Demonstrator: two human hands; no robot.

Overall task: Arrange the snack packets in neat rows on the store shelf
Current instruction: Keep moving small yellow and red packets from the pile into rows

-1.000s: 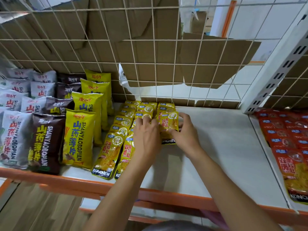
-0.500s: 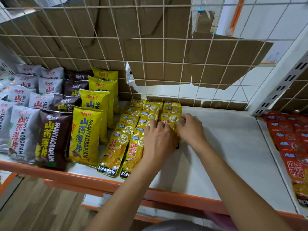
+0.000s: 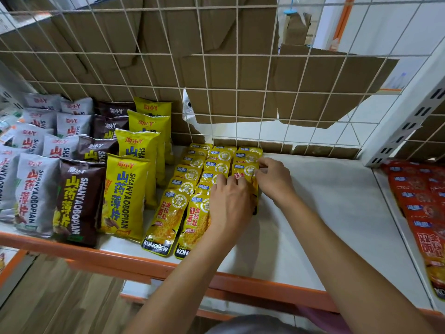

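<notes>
Yellow KONCHEW packets (image 3: 159, 220), SHANYAOBOPIAN bags (image 3: 123, 196) beside

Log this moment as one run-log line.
step: third row of yellow packets | left hand: pressing flat on packets | right hand: pinching the row's right edge

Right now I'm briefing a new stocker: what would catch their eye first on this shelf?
Both hands meet mid-shelf: the left hand lies flat on the small yellow packets, the right hand touches their right edge. Left of them stand big grey, brown and yellow snack bags; red packets lie far right.
</notes>
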